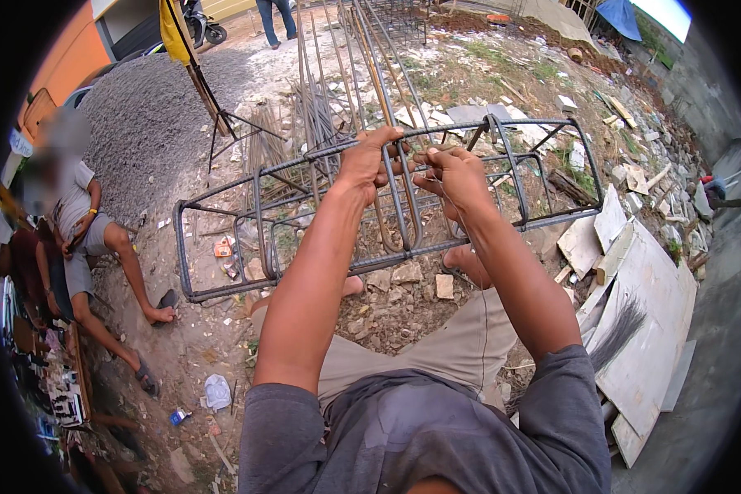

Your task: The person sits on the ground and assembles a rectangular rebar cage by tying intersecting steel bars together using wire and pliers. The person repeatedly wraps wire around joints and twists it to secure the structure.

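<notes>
A rebar cage (313,155) of ribbed long bars and bent rectangular stirrups lies crosswise in front of me, above my knees. My left hand (367,165) is closed around its upper long bar, where several stirrups (397,216) stand close together near the middle. Just right of it, my right hand (459,179) pinches a thin tie wire (484,317). The wire trails from those fingers down past my right leg. What the left fingertips do behind the bar is partly hidden.
Loose steel rods (309,99) lean away beyond the cage. At right, a bundle of thin wires (620,333) lies on pale boards (646,354). A gravel heap (152,107) and a seated person (90,222) are at left. Rubble (407,273) covers the ground.
</notes>
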`<state>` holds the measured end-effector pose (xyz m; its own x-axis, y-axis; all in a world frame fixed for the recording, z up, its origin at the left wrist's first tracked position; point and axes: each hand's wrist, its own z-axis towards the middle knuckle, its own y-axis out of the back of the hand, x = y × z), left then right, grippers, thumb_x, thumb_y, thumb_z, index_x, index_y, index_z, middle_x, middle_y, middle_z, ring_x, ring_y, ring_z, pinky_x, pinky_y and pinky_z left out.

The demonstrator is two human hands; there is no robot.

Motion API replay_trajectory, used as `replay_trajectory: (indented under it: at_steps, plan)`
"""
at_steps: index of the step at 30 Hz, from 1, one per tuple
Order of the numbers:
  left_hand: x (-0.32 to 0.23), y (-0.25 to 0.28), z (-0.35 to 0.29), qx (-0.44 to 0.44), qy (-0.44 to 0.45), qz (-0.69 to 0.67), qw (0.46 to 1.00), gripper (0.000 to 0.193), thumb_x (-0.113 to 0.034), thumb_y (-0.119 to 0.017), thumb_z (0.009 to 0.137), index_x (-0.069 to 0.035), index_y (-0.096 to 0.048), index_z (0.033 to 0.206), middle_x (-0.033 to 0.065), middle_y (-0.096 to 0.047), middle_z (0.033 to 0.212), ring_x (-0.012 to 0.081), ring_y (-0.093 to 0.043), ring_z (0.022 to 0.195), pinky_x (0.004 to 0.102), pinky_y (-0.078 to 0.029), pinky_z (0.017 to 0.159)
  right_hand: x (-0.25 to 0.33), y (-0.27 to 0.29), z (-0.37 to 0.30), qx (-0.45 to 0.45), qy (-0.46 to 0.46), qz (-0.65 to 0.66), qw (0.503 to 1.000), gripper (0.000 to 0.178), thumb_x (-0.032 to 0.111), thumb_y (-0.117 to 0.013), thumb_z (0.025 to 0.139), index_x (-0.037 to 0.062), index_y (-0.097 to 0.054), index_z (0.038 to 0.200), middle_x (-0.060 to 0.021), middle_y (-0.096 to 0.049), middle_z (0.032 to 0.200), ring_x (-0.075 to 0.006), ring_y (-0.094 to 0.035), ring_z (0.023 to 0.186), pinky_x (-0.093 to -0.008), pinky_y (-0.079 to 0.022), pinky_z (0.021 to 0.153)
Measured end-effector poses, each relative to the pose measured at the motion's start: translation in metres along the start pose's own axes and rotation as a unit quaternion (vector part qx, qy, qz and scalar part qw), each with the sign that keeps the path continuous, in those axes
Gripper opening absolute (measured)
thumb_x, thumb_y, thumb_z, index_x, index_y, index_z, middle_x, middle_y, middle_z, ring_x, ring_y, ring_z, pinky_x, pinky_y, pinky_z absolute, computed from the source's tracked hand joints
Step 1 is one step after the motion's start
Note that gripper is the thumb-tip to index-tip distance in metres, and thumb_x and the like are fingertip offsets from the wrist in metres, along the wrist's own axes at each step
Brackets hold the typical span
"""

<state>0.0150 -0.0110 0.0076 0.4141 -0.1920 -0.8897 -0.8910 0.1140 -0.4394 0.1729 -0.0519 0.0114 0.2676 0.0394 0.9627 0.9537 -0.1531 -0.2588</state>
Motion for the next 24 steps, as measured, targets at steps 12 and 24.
replay_trajectory:
  at_steps: [12, 24]
  plan:
    - [-0.004, -0.005, -0.001, -0.044, 0.009, -0.003, 0.999, 0.03, -0.022, -0.072, 0.086, -0.007, -0.056, 0.107, 0.0083, -0.07, 0.08, 0.021, -0.072, 0.062, 0.0285, -0.059, 0.046, 0.002, -0.003, 0.06, 0.082, -0.158, -0.076, 0.981, 0.013, 0.013, -0.054, 0.1, 0.0058, -0.065, 0.103, -0.0058, -0.069, 0.088, -0.015, -0.067, 0.072, -0.0348, -0.059, 0.068]
    - [-0.003, -0.007, -0.003, -0.055, 0.007, -0.025, 0.998, 0.037, -0.019, -0.074, 0.085, -0.003, -0.053, 0.111, 0.01, -0.067, 0.083, 0.0245, -0.072, 0.063, 0.0306, -0.064, 0.053, 0.011, -0.004, 0.063, 0.111, -0.164, -0.123, 0.972, 0.015, 0.014, -0.052, 0.102, 0.0041, -0.063, 0.106, -0.0054, -0.069, 0.096, -0.0148, -0.067, 0.08, -0.0338, -0.059, 0.073]
